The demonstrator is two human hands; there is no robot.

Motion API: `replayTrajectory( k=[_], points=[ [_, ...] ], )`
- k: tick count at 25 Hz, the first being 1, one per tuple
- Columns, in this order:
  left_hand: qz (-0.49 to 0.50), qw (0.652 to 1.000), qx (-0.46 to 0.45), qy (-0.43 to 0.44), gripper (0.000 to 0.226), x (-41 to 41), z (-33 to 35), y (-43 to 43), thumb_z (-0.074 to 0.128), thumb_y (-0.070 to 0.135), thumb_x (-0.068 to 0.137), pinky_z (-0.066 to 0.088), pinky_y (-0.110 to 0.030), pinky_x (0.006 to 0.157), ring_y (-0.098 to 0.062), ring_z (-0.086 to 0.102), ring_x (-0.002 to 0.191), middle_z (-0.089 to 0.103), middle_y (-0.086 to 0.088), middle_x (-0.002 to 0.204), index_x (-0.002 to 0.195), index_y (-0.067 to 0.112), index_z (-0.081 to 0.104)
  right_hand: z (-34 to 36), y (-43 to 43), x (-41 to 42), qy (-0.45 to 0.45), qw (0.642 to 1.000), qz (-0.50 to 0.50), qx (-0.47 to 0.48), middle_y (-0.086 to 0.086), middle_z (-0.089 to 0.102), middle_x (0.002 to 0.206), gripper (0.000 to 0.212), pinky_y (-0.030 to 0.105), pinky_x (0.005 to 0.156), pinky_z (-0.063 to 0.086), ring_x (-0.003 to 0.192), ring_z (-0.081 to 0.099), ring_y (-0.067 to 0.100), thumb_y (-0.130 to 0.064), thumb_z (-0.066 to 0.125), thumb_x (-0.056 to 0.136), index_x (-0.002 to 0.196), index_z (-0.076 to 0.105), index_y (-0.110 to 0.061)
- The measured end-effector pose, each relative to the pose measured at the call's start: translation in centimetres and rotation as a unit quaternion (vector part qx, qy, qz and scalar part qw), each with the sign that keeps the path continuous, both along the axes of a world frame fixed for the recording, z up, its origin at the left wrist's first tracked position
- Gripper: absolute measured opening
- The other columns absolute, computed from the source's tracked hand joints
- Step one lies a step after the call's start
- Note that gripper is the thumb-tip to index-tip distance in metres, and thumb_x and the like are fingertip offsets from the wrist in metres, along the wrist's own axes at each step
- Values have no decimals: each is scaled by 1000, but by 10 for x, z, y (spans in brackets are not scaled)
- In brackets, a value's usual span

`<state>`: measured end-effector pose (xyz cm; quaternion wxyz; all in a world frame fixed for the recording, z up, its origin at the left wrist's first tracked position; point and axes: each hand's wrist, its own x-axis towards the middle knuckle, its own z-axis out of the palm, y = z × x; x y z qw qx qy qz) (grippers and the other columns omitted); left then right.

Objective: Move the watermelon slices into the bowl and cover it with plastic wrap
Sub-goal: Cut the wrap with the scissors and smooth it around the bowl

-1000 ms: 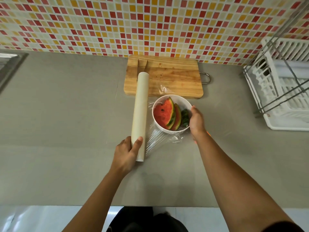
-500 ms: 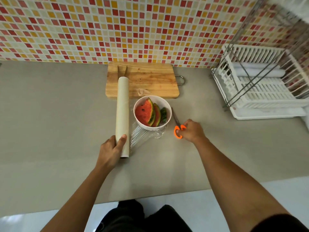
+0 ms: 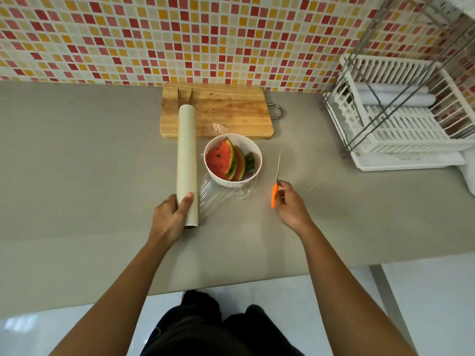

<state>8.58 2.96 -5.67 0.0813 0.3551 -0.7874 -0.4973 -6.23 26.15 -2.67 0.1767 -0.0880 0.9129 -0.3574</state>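
Looking down from the head camera, you have one white bowl (image 3: 233,160) on the grey counter (image 3: 77,163), holding three watermelon slices (image 3: 228,160) that stand on edge, rind to the right. One roll of plastic wrap (image 3: 186,160) lies just left of the bowl, its far end resting on the single wooden cutting board (image 3: 217,110). A sheet of film (image 3: 218,195) runs from the roll under the bowl and bunches at the bowl's near right side.

Your left hand (image 3: 171,214) is closed around the near end of the roll, thumb on top. Your right hand (image 3: 290,204) is closed on the orange handles of one pair of scissors (image 3: 276,181), blades together and pointing away from you.

Open counter lies to the left of the roll and between your hands and the near edge. To the right, one white dish rack (image 3: 401,116) with a wire frame stands well apart from the scissors. The tiled wall (image 3: 180,34) bounds the far side, directly behind the cutting board.
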Motion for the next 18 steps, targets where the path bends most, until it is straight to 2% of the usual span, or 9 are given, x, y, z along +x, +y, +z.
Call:
replayTrajectory(
  k=[2, 5, 9, 11, 13, 16, 18],
  points=[
    [-1, 1000, 8, 1, 40, 0, 1, 0, 46, 51, 92, 36, -26, 54, -10, 51, 65, 54, 4, 71, 79, 14, 54, 10, -9, 17, -15, 996, 6, -93, 4, 62, 109, 37, 26, 79, 42, 93, 58, 17, -14, 42, 96, 133, 41, -17],
    [3, 1000, 25, 1, 42, 1, 2, 1, 46, 53, 91, 38, -28, 57, -14, 53, 69, 57, 3, 75, 87, 13, 58, 25, -30, 37, -66, 968, 55, -237, -11, 60, 98, 31, 17, 77, 49, 88, 64, 0, -12, 43, 97, 126, 40, -21],
    [7, 1000, 28, -6, 43, 0, 6, 1, 46, 55, 89, 38, -30, 57, -17, 53, 68, 56, 3, 73, 82, 14, 57, 36, -48, 59, -118, 936, 86, -320, -5, 58, 91, 26, 11, 70, 49, 77, 63, -6, -8, 44, 97, 118, 44, -23],
    [11, 999, 30, -8, 44, 0, 7, 1, 46, 56, 88, 37, -31, 57, -20, 52, 69, 55, 2, 73, 80, 14, 56, 33, -52, 74, -161, 915, 74, -362, -10, 60, 81, 23, 11, 68, 47, 70, 61, -6, -4, 49, 94, 110, 49, -21],
    [13, 999, 32, -11, 45, 1, 7, 1, 46, 57, 88, 37, -32, 59, -22, 52, 71, 56, -2, 75, 77, 14, 56, 30, -58, 90, -192, 910, 48, -364, -12, 58, 76, 17, 8, 65, 45, 64, 59, -7, -9, 56, 91, 104, 49, -19],
    [14, 999, 35, -14, 42, -1, 13, 3, 47, 56, 88, 34, -31, 56, -22, 48, 68, 52, -2, 72, 66, 21, 48, 24, -66, 112, -194, 923, -4, -332, -7, 55, 72, 25, 4, 55, 40, 55, 55, -8, -29, 65, 81, 92, 45, -20],
    [17, 999, 33, -21, 43, 0, 16, 3, 46, 56, 89, 33, -30, 54, -21, 45, 66, 50, -2, 70, 64, 21, 45, 15, -67, 127, -203, 928, -12, -311, -5, 53, 66, 21, 4, 51, 38, 50, 54, -10, -29, 65, 85, 85, 46, -20]
  ],
)
